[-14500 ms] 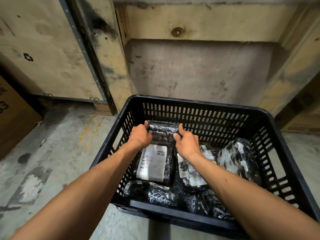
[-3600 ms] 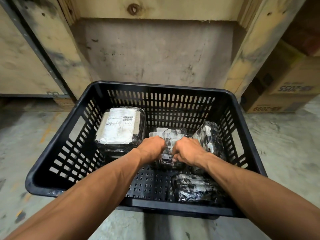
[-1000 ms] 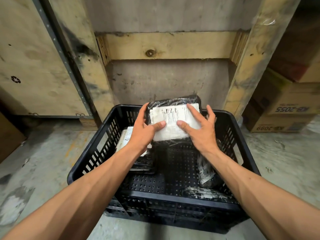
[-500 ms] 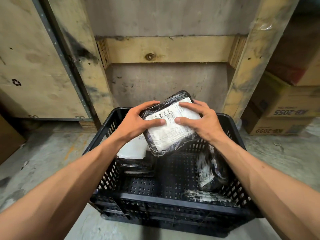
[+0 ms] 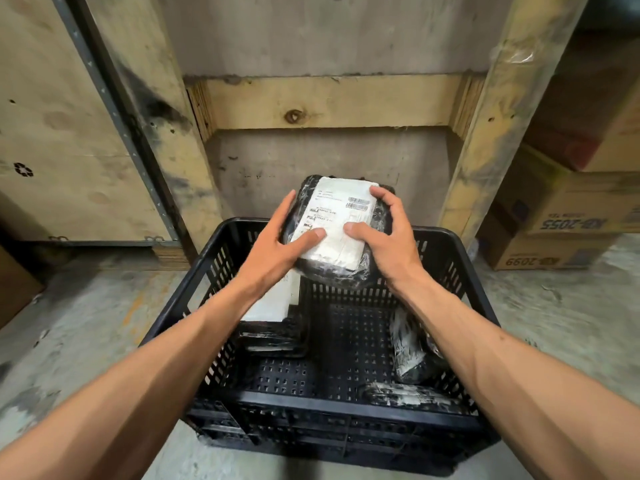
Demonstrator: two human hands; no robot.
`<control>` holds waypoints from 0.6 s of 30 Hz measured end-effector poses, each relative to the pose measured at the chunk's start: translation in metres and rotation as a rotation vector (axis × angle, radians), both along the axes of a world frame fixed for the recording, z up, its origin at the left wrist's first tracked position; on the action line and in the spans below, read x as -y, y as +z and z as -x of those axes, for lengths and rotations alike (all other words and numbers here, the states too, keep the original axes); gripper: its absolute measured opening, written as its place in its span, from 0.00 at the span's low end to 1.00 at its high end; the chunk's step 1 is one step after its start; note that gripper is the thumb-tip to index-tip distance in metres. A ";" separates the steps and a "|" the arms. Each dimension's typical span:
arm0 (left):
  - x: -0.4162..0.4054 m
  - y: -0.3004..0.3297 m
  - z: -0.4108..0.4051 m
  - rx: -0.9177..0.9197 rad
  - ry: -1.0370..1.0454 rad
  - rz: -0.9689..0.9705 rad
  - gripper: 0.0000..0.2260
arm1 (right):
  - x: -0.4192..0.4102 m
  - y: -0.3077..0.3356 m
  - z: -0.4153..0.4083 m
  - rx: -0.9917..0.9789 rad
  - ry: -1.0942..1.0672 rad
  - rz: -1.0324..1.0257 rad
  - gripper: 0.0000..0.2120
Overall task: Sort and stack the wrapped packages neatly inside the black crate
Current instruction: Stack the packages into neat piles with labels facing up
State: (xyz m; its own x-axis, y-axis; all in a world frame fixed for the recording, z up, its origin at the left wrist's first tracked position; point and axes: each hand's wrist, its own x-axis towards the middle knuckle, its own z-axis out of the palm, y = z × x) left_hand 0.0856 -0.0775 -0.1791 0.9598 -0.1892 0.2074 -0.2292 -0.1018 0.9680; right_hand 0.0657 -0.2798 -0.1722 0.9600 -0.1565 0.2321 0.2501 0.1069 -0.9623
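Black crate point(image 5: 346, 400): plastic with slotted walls, it stands on the concrete floor point(image 5: 86, 323) and fills the near middle of the view.
Flat package point(image 5: 408, 394): wrapped in black film, it lies on the crate bottom at 5 o'clock, just behind the near wall.
Leaning package point(image 5: 410, 351): at 4 o'clock inside the crate, tilted against the right wall, partly hidden by the right forearm.
Stack of packages point(image 5: 277, 327): at 9 o'clock inside the crate, by the left wall; a white label lies on top, and the left forearm covers a part of it.
Left hand point(image 5: 277, 251): it grasps the left edge of the held package, thumb pressed on the label.
Right hand point(image 5: 388, 237): it grasps the right edge, thumb on the label, fingers curled over the far corner.
Held package point(image 5: 334, 233): black wrap with a white label facing up, held above the far wall of the crate, touching nothing else.
Wooden frame point(image 5: 332, 102): pale beams behind the crate, at 12 o'clock.
Cardboard boxes point(image 5: 571, 216): stacked at 2 o'clock, well apart from the crate.
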 end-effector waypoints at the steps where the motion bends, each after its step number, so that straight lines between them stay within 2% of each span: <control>1: -0.006 0.004 -0.002 -0.019 -0.032 -0.056 0.45 | 0.003 0.002 -0.002 0.018 0.021 0.033 0.33; 4: -0.012 0.010 -0.005 -0.071 -0.090 -0.071 0.47 | 0.008 0.002 -0.005 0.027 0.099 0.067 0.34; 9: -0.002 -0.007 0.005 -0.047 0.022 0.075 0.44 | 0.004 -0.008 -0.005 -0.019 0.122 -0.001 0.39; 14: 0.009 -0.023 0.016 -0.054 0.105 0.082 0.45 | -0.002 -0.018 0.002 -0.077 0.033 0.423 0.35; 18: 0.014 -0.035 0.017 -0.186 -0.036 -0.052 0.52 | 0.005 -0.033 0.013 -0.095 -0.019 0.505 0.31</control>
State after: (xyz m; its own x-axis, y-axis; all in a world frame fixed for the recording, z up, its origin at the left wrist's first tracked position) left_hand 0.0687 -0.0918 -0.2145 0.9731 -0.2296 0.0160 -0.0511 -0.1480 0.9877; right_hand 0.0525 -0.2851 -0.2047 0.9786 -0.0649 0.1952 0.1566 -0.3806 -0.9114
